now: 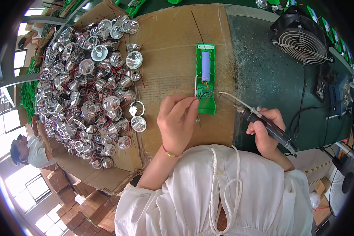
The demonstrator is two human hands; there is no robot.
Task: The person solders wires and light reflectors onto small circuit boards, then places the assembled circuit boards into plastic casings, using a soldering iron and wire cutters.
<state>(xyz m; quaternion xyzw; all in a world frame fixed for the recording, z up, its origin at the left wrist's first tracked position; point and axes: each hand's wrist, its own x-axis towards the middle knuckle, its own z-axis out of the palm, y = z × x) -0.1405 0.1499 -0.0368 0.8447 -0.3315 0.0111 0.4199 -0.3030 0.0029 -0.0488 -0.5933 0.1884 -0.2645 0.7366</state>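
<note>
A green plastic housing (209, 106) lies lengthwise on the cardboard, its inside facing up. It holds a purple cylindrical battery (205, 67), with thin red and dark wires at its near end. My left hand (177, 122) is closed at the housing's left edge, thumb and fingertips pinching what looks like a thin wire (201, 95). A small shiny part under those fingers is mostly hidden. My right hand (266, 137) grips a black-handled soldering iron (269, 129) with a thin metal feed tube alongside. The tube's tip points at the housing's wires, slightly right of them.
A large cardboard box (102, 179) on the left is heaped with silvery reflector cups (88, 108) trailing red wires. A black fan with a wire guard (303, 46) stands at the back right, near a blue control box (339, 96). A co-worker (33, 151) is at far left.
</note>
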